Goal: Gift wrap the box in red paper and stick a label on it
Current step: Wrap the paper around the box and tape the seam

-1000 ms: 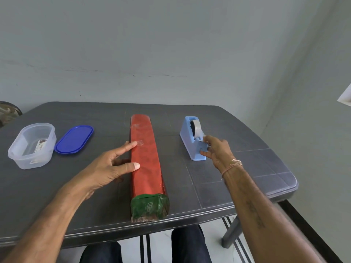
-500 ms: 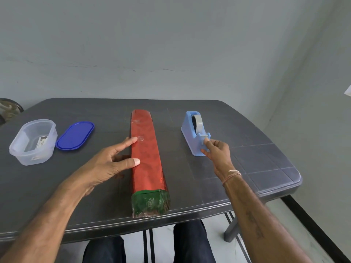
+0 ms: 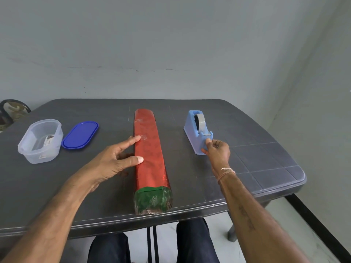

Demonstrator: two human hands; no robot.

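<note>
A long narrow box [image 3: 149, 154] wrapped in red paper lies lengthwise down the middle of the dark table [image 3: 256, 154]. Its near end is still green. Two clear tape pieces sit on its top. My left hand [image 3: 117, 160] presses against the box's left side, with forefinger and thumb straight on the paper. To the right stands a light blue tape dispenser [image 3: 198, 132]. Just in front of its cutter, my right hand [image 3: 216, 151] pinches the end of the tape.
A clear plastic tub [image 3: 40, 141] with a label card inside sits at the left, with its blue lid [image 3: 80, 134] flat beside it. The table's near edge runs just under the box's green end. My knees show below.
My right hand has drawn back a little from the dispenser's cutter, pulling tape toward me. The left hand and box have stayed put.
</note>
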